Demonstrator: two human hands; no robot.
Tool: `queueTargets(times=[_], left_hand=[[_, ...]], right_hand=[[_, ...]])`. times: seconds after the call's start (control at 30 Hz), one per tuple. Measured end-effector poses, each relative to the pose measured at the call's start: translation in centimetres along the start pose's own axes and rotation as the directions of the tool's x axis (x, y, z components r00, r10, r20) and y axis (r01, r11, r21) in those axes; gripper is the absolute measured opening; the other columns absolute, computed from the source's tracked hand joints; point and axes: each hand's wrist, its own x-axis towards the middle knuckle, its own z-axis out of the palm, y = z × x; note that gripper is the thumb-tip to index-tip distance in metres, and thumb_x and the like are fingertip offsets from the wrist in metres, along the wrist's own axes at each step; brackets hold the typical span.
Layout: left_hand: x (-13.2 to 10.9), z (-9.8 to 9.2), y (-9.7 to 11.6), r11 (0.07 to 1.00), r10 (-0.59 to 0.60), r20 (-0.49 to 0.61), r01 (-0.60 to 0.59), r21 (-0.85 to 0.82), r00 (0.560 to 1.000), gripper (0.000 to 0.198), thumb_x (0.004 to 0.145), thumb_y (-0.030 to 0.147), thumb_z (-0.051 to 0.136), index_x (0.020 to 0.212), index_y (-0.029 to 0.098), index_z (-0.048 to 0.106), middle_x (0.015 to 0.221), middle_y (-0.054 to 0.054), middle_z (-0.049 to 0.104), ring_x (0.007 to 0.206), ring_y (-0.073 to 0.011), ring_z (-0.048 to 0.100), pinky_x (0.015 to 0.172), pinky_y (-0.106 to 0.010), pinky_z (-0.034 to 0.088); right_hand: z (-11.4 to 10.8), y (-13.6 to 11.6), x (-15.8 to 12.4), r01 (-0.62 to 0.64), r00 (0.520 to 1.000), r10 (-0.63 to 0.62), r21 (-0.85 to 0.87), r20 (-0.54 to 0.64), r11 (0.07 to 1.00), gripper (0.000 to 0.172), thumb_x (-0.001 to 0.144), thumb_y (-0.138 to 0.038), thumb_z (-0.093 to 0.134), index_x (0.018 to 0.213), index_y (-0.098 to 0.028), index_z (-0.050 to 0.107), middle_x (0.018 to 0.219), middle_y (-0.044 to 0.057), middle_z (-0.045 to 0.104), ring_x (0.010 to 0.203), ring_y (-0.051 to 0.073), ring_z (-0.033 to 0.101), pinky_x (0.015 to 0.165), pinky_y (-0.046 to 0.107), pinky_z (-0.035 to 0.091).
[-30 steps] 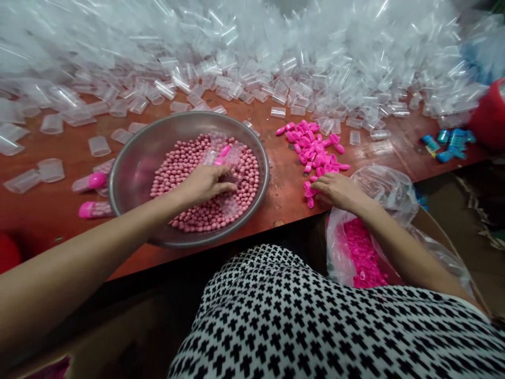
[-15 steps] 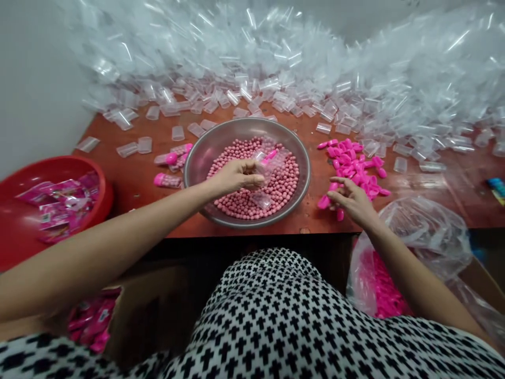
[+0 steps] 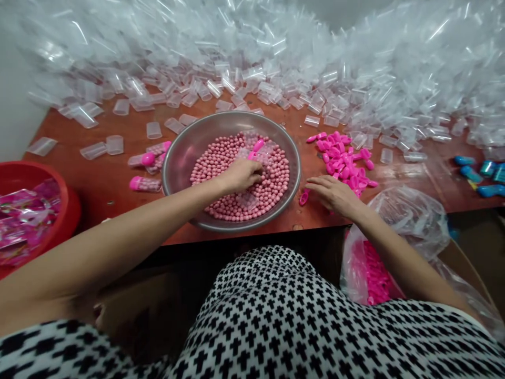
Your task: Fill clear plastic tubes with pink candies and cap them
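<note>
A metal bowl (image 3: 185,152) on the red-brown table holds a heap of small pink candy balls (image 3: 221,163) and a few clear tubes (image 3: 263,152). My left hand (image 3: 241,175) rests in the balls with its fingers curled down into them; what they grip is hidden. My right hand (image 3: 333,192) lies palm down on the table right of the bowl, fingers stretched toward a loose pink cap (image 3: 303,198). Beyond it lies a pile of pink caps (image 3: 343,158).
A huge heap of empty clear plastic tubes (image 3: 276,58) fills the table's back. Filled capped tubes (image 3: 145,183) lie left of the bowl. A red tub of pink packets (image 3: 23,216) stands at left. A plastic bag of pink caps (image 3: 374,273) hangs below the table's edge. Blue items (image 3: 477,171) lie far right.
My left hand has lowered from holding a clear tube above the balls to pressing into them. My right hand has flattened onto the table near one pink cap. The camera shifted slightly.
</note>
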Motion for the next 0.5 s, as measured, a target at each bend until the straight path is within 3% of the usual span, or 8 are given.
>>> queueTargets(times=[0.07, 0.13, 0.27, 0.33, 0.4, 0.5], left_hand=[[-0.7, -0.6, 0.0, 0.946, -0.033, -0.034, 0.021, -0.324, 0.999, 0.016, 0.075, 0.029, 0.064, 0.082, 0.015, 0.065, 0.079, -0.003, 0.067, 0.078, -0.0184, 0.062, 0.080, -0.033, 0.048], [-1.7, -1.3, 0.4, 0.794, -0.107, -0.048, 0.056, -0.606, 0.993, 0.020, 0.072, 0.030, 0.069, 0.082, 0.014, 0.062, 0.080, -0.003, 0.066, 0.077, -0.0158, 0.063, 0.079, -0.033, 0.050], [-3.8, -1.8, 1.7, 0.462, -0.181, -0.033, 0.056, -0.885, 0.983, 0.029, 0.067, 0.027, 0.077, 0.089, 0.015, 0.062, 0.088, -0.004, 0.068, 0.081, -0.0149, 0.065, 0.082, -0.035, 0.053], [-4.5, -1.6, 2.1, 0.400, -0.172, -0.038, 0.034, -0.916, 0.984, 0.032, 0.067, 0.026, 0.078, 0.094, 0.016, 0.064, 0.092, -0.005, 0.068, 0.083, -0.0152, 0.066, 0.083, -0.035, 0.053], [-5.0, -1.4, 2.3, 0.380, -0.148, -0.047, 0.013, -0.925, 0.988, 0.035, 0.068, 0.027, 0.078, 0.098, 0.016, 0.066, 0.096, -0.006, 0.069, 0.086, -0.0156, 0.067, 0.084, -0.036, 0.054], [-5.4, -1.1, 2.3, 0.367, -0.109, -0.054, -0.010, -0.930, 0.993, 0.037, 0.070, 0.033, 0.077, 0.102, 0.016, 0.067, 0.096, -0.007, 0.069, 0.088, -0.0163, 0.067, 0.086, -0.036, 0.054]], right_hand=[[0.2, -0.1, 0.6, 0.110, 0.991, -0.107, -0.040, 0.077, 0.993, 0.038, 0.092, -0.014, 0.040, 0.125, -0.020, 0.059, 0.127, 0.012, 0.062, 0.114, 0.026, 0.056, 0.095, 0.042, 0.044], [0.4, -0.2, 1.1, 0.184, 0.975, -0.172, -0.077, 0.144, 0.980, 0.037, 0.092, -0.013, 0.041, 0.123, -0.020, 0.060, 0.127, 0.011, 0.063, 0.112, 0.026, 0.056, 0.091, 0.041, 0.043], [0.9, -0.3, 1.5, 0.176, 0.970, -0.150, -0.129, 0.189, 0.976, 0.030, 0.092, -0.013, 0.042, 0.114, -0.017, 0.063, 0.113, 0.013, 0.069, 0.098, 0.024, 0.061, 0.083, 0.037, 0.043], [1.2, -0.3, 1.3, 0.065, 0.990, -0.049, -0.117, 0.135, 0.991, 0.023, 0.091, -0.018, 0.046, 0.105, -0.015, 0.065, 0.101, 0.014, 0.071, 0.090, 0.024, 0.063, 0.081, 0.036, 0.043], [1.3, -0.3, 1.0, -0.124, 0.992, 0.124, -0.015, 0.022, 0.992, 0.018, 0.089, -0.026, 0.052, 0.094, -0.015, 0.065, 0.090, 0.013, 0.071, 0.083, 0.024, 0.065, 0.077, 0.036, 0.045], [0.7, -0.5, 1.0, -0.370, 0.889, 0.435, 0.336, -0.142, 0.866, 0.022, 0.084, -0.040, 0.061, 0.088, -0.018, 0.061, 0.081, 0.007, 0.070, 0.071, 0.020, 0.064, 0.066, 0.032, 0.048]])
